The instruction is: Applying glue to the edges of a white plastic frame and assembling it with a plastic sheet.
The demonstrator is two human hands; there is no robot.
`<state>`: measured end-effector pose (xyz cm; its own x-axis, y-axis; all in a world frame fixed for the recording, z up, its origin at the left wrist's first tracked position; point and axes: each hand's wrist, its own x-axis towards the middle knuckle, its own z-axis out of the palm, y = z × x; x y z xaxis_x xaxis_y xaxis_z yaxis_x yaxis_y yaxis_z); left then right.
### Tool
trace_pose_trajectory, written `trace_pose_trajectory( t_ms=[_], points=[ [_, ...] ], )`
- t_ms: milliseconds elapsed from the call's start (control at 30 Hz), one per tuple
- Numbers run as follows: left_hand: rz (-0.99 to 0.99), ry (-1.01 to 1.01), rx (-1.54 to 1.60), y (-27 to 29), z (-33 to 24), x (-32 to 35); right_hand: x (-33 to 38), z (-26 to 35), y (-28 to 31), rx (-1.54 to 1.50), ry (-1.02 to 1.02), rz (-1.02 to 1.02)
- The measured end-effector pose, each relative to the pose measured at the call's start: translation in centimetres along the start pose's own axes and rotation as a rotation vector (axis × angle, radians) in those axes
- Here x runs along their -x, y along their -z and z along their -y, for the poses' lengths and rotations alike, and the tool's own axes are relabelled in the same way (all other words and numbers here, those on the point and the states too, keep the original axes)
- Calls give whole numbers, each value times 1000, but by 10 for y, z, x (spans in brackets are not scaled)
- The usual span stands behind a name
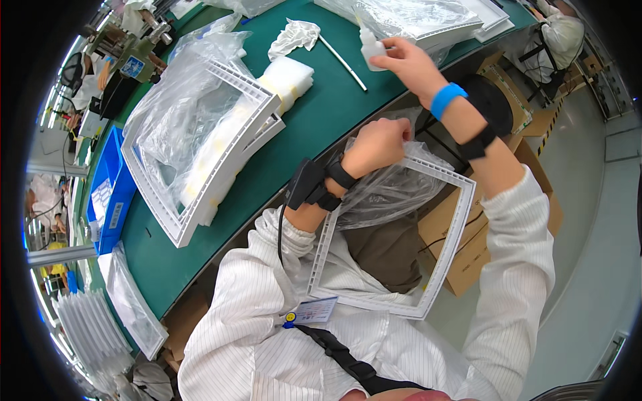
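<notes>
My right hand (413, 69) pinches a small white squeeze bottle (372, 51) with a narrow tip, held above the table's near edge. Lower down, my left hand (376, 145) is closed at the top edge of a white rectangular plastic frame (450, 248). This frame stands tilted in front of my lap. Crumpled clear plastic film (384, 199) hangs across its upper opening, beneath my left hand. What my left fingertips press on is hidden.
On the green table (267, 175) lie stacked white frames (154, 200) with film, white foam (287, 77), a crumpled cloth (294, 39) and a white stick (342, 62). A blue bin (115, 200) stands left. Cardboard boxes (438, 267) and a round black stool (483, 103) are right.
</notes>
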<state>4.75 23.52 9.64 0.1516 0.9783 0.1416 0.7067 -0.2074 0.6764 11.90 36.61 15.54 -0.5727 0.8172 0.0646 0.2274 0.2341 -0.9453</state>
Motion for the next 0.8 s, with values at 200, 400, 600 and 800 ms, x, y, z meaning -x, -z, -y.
trace_pose_trajectory(
  t_ms=[200, 400, 600, 800],
  points=[
    [-15, -31, 61, -1, 6, 5, -17, -17, -26, 313, 49, -132],
    [-24, -84, 78, -1, 5, 0, -13, -25, -22, 445, 163, -201],
    [9, -68, 73, 3, 7, 5, 63, -15, 36, 258, 230, 21],
    [24, -43, 152, 6, -7, 0, 173, -54, 108, 89, -221, 102]
  ],
)
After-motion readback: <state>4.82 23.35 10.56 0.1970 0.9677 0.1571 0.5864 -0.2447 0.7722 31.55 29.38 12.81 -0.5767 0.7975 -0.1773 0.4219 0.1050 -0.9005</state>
